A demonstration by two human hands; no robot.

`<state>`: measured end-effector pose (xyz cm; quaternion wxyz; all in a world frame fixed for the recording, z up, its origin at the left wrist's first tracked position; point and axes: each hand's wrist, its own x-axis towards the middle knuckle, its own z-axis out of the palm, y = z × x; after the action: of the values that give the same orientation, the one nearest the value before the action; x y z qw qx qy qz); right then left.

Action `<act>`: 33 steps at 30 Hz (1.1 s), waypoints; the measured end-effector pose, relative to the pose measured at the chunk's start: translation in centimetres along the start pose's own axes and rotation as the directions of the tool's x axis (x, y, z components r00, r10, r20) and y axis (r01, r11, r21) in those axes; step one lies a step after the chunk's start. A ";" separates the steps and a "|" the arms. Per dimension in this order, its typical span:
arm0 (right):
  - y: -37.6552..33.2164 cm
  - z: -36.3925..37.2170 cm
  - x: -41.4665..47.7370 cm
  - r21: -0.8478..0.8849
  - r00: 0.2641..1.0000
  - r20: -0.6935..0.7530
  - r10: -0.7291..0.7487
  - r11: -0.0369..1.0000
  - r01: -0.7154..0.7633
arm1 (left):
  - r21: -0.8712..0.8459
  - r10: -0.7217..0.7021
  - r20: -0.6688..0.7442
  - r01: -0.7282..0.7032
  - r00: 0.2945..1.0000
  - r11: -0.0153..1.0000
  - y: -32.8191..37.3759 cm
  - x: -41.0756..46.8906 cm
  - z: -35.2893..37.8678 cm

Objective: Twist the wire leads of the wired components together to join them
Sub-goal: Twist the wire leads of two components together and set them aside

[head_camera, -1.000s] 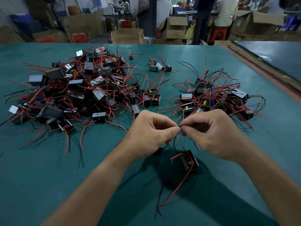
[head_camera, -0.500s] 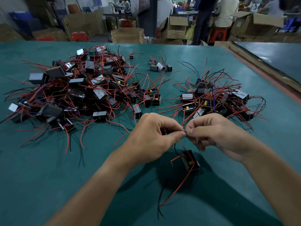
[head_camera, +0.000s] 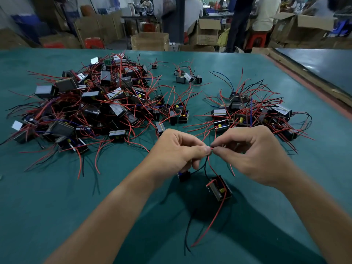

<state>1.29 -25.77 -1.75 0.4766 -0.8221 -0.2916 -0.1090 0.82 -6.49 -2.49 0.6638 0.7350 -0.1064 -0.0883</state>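
Note:
Over the green table (head_camera: 57,206), my left hand (head_camera: 177,149) and my right hand (head_camera: 251,151) meet fingertip to fingertip, both pinching the red wire leads (head_camera: 211,148) where these come together. Below the hands hangs a small black wired component (head_camera: 221,188) with a yellow part; its red and black leads trail toward me. A second small black component (head_camera: 184,175) shows just under my left hand, partly hidden by it. A black lead curves up from it to the pinch point.
A large heap of black components with red wires (head_camera: 91,109) covers the table's left half. A smaller heap (head_camera: 253,115) lies behind my right hand, and three loose pieces (head_camera: 187,77) sit farther back. Cardboard boxes (head_camera: 150,41) and people stand beyond the far edge.
The pinch point has stayed between the fingertips while both hands shifted slightly and the fingers rolled. The hanging component has swung a little.

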 end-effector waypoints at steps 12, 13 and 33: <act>-0.9 -1.4 0.3 0.312 0.716 0.523 0.461 0.679 -0.665 | 0.171 0.183 0.112 -0.200 0.977 0.965 -0.3 -0.4 0.5; -1.0 -1.5 0.4 0.335 0.685 0.559 0.467 0.628 -0.702 | 0.162 0.190 0.123 -0.209 0.974 0.964 -0.3 -0.5 0.6; 0.8 0.4 0.4 0.239 0.971 0.070 0.227 0.941 -0.237 | 0.189 0.176 -0.048 -0.164 0.983 0.968 -0.2 -0.1 0.7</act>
<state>2.06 -25.61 -2.36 0.5783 -0.7873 -0.2137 0.0019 0.51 -7.12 -2.80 0.6014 0.7838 -0.1552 0.0028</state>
